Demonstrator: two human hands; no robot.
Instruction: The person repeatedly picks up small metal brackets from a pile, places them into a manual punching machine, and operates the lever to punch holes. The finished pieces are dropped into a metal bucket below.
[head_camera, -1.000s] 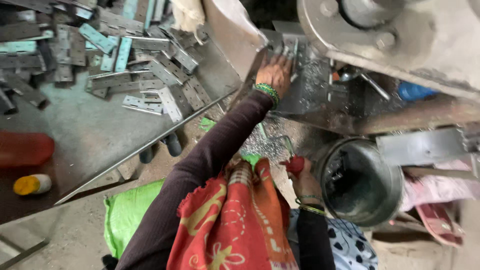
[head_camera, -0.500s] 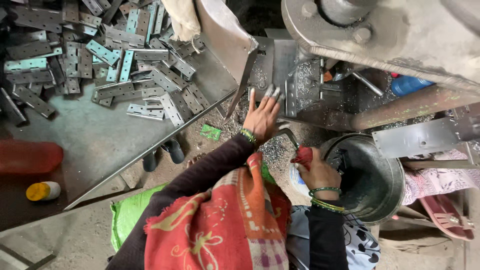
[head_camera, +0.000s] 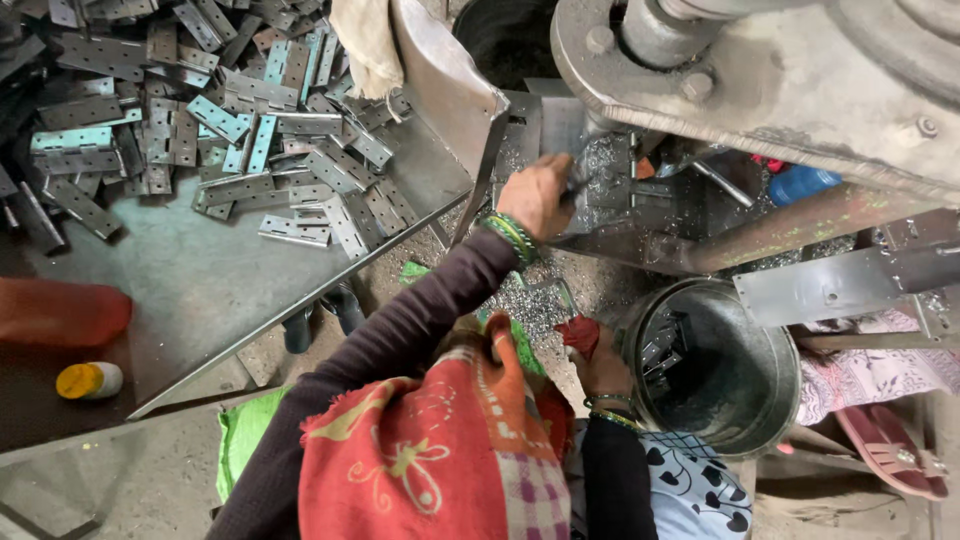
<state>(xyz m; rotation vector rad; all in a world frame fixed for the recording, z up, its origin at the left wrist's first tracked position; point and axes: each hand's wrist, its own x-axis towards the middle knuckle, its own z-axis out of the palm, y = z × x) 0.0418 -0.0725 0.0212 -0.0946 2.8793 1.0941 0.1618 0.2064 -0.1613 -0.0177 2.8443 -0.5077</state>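
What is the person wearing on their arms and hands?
Both arms have long dark sleeves, the left sleeve brownish-purple and the right sleeve darker. The hands are bare, with no gloves. The left hand has a stack of green and yellow bangles at the wrist. The right hand has thin bangles too.

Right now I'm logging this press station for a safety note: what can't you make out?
Head view only:
- Left hand: fingertips hidden at the press; grip unclear.
- Right hand: partly covered by a red cloth.
- Bucket: contents dark.
- Hinge pile: cut off by the frame's edges.
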